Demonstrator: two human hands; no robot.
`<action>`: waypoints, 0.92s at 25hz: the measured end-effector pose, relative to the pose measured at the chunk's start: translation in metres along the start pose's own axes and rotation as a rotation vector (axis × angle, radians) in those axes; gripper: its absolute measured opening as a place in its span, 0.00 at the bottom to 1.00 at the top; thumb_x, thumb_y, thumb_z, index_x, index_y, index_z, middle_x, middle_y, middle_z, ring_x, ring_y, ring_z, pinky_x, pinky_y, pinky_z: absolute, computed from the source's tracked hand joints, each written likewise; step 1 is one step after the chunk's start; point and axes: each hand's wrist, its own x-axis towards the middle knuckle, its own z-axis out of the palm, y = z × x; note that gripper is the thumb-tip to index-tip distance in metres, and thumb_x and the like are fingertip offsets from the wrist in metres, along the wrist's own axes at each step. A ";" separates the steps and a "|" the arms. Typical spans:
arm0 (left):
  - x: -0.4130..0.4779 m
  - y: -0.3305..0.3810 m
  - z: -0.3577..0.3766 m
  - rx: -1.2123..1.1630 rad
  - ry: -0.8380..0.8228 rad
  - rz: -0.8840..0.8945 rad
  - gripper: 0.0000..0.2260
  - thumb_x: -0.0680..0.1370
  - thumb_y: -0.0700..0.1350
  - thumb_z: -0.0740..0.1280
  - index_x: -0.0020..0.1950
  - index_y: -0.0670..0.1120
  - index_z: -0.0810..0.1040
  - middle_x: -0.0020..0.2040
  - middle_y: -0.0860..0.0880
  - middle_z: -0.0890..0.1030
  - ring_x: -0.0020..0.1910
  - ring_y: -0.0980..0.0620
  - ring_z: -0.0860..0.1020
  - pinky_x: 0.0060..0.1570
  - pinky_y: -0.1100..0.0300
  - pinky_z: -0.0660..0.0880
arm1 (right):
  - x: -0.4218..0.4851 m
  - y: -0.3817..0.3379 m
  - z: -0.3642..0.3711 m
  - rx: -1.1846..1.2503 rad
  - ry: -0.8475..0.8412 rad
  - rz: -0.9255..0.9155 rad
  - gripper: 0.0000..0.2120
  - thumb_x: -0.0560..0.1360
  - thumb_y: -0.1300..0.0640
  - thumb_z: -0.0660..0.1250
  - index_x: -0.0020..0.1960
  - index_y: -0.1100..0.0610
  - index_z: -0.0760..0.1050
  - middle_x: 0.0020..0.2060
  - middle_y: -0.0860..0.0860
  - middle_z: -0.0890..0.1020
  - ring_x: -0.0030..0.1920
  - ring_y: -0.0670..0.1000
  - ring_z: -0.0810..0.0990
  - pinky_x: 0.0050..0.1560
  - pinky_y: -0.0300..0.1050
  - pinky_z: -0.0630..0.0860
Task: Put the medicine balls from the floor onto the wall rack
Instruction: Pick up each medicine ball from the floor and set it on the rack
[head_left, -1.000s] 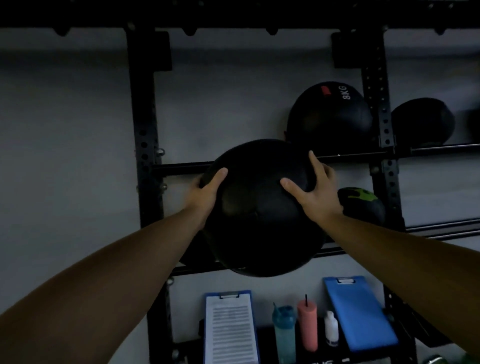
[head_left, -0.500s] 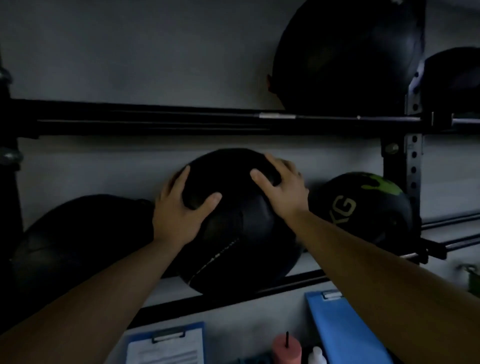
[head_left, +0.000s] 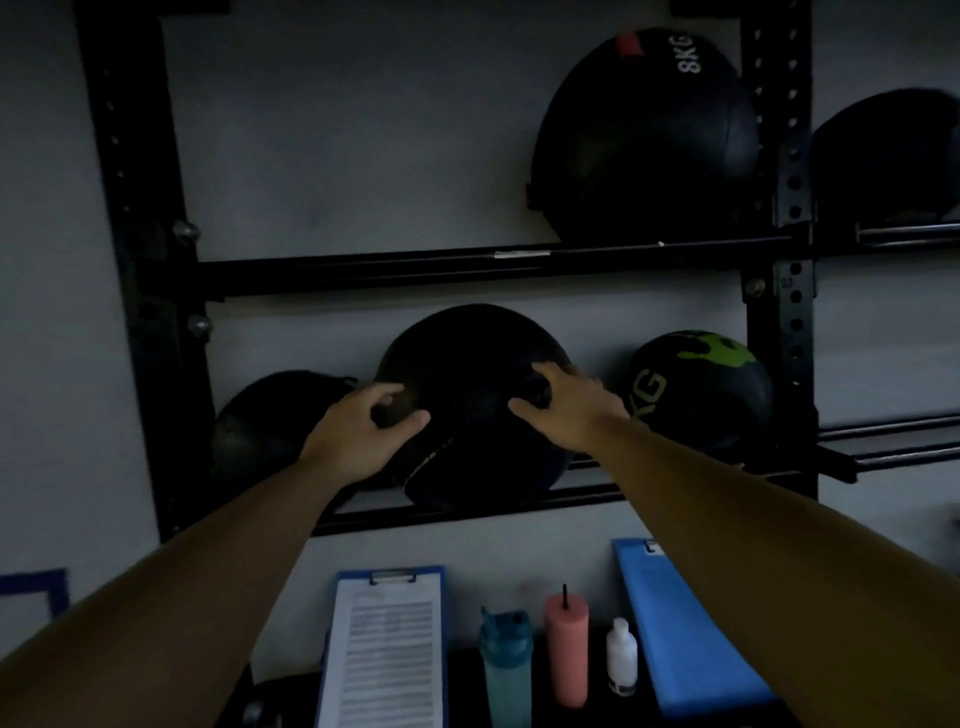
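While resting on the lower rack rail (head_left: 467, 512), matte black medicine ball (head_left: 467, 374), pale stitched seam, left hand (head_left: 358, 436) and right hand (head_left: 569, 408) grips spread.

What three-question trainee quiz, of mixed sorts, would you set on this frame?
1. True or false: the plain black ball under both hands sits on the lower rail of the rack.
2. Which marking shows on the upper-rail ball? A) 8KG B) 5KG C) 12KG
3. Fill in: right of the held ball sits a ball with ___ splashes.

Key: 1 true; 2 A; 3 green. The left hand and right hand lie spread on the ball, fingers loosely curled.
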 end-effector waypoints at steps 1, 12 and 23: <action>-0.026 0.012 -0.005 0.052 0.000 0.000 0.36 0.71 0.73 0.70 0.75 0.57 0.74 0.71 0.52 0.78 0.69 0.48 0.77 0.63 0.54 0.74 | -0.024 0.006 -0.008 -0.021 -0.015 -0.017 0.40 0.75 0.26 0.59 0.82 0.43 0.58 0.79 0.53 0.67 0.74 0.64 0.69 0.68 0.61 0.73; -0.266 0.122 0.024 0.213 -0.113 -0.032 0.26 0.73 0.69 0.73 0.66 0.56 0.81 0.60 0.56 0.81 0.54 0.53 0.82 0.59 0.55 0.78 | -0.269 0.050 -0.071 0.053 -0.096 -0.027 0.31 0.75 0.32 0.66 0.73 0.47 0.72 0.70 0.53 0.77 0.67 0.59 0.77 0.64 0.55 0.76; -0.479 0.092 0.089 0.161 -0.428 0.018 0.30 0.69 0.72 0.72 0.65 0.56 0.81 0.59 0.56 0.83 0.58 0.50 0.81 0.59 0.53 0.77 | -0.537 0.066 -0.020 0.026 -0.280 0.246 0.29 0.76 0.34 0.67 0.70 0.48 0.74 0.68 0.53 0.79 0.68 0.60 0.77 0.64 0.55 0.75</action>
